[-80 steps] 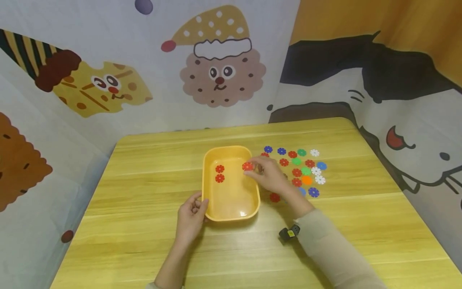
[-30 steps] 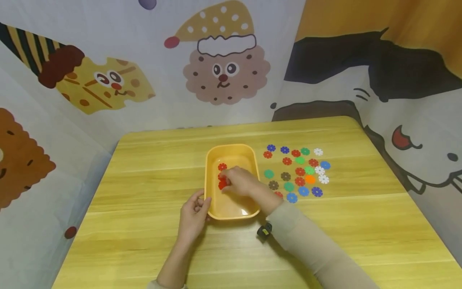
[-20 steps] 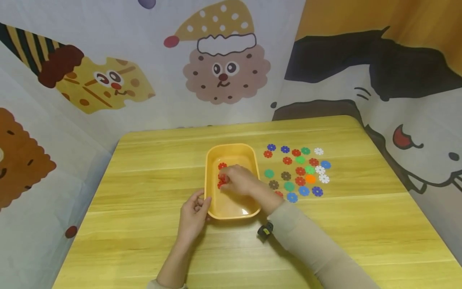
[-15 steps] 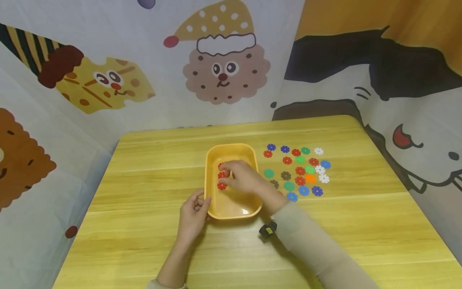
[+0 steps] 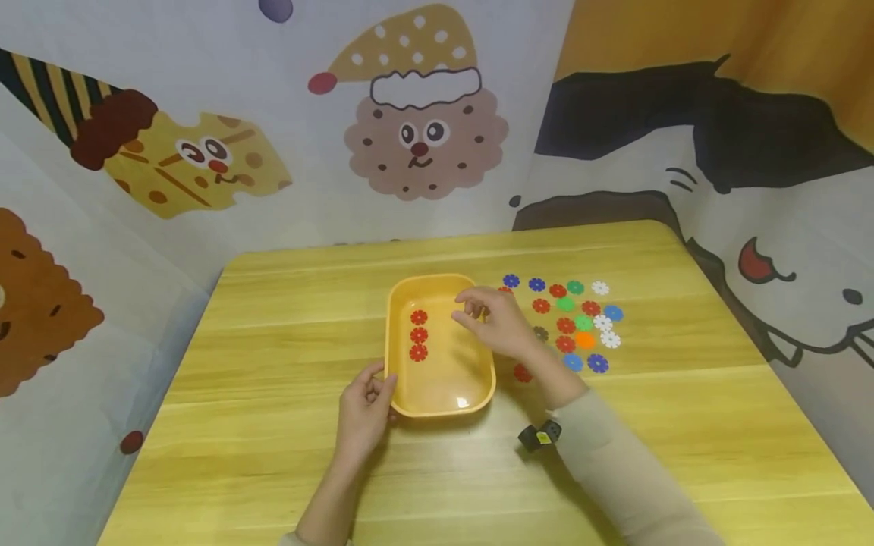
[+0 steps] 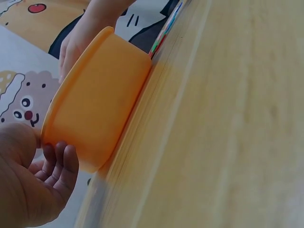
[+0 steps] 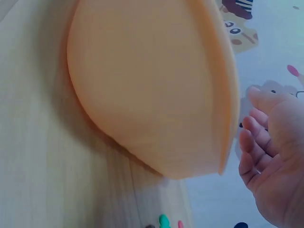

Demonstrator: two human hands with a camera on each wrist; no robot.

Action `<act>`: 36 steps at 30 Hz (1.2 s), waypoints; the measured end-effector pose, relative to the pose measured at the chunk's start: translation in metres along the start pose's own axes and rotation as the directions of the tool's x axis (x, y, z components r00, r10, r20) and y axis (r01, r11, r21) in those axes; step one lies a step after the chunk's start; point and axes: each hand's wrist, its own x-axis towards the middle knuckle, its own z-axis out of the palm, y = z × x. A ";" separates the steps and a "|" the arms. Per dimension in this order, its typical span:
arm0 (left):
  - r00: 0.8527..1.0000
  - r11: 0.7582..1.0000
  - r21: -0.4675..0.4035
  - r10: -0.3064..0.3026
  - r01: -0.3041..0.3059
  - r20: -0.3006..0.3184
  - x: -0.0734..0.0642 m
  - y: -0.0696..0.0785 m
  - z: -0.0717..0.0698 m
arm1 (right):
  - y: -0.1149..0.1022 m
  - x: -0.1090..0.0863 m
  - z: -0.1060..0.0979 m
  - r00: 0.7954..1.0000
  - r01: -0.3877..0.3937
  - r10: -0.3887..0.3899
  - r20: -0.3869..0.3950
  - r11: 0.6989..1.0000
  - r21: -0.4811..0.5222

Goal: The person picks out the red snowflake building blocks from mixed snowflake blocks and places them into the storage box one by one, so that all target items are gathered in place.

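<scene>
A yellow-orange plastic tray point(image 5: 447, 379) sits on the table. Inside, three red notched snowflake discs point(image 5: 419, 334) lie flat in a column along the left. My left hand point(image 5: 364, 408) pinches the tray's rim at the near left corner; the left wrist view shows the thumb at the rim and curled fingers point(image 6: 59, 166) against the outer wall. Over the tray's right side hovers my right hand point(image 5: 501, 322), fingers loosely bent with nothing between them. In the right wrist view, the right hand point(image 7: 275, 147) is apart from the tray wall.
To the tray's right lie several loose snowflake discs, among them an orange disc point(image 5: 585, 340), a dark blue disc point(image 5: 598, 363) and a white disc point(image 5: 600, 288). The wooden table point(image 5: 273, 341) meets a cartoon-printed cloth point(image 5: 307, 220) at the back.
My right hand carried a red disc into the tray, set it below the other two, let go, then lifted and drew back right. The left hand stays at the rim.
</scene>
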 end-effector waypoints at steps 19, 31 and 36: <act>1.000 1.000 -0.005 -0.007 0.007 -0.012 0.000 -0.001 0.000 | 0.028 -0.040 -0.024 0.991 -0.127 0.128 0.037 0.991 -0.038; 1.000 1.000 -0.019 -0.002 0.002 -0.004 -0.001 0.001 -0.001 | 0.044 -0.059 -0.037 0.966 -0.164 0.184 0.181 0.979 -0.122; 1.000 1.000 -0.021 0.019 -0.019 -0.006 -0.001 0.000 -0.002 | 0.051 -0.066 -0.042 0.955 -0.162 0.193 0.224 0.975 -0.150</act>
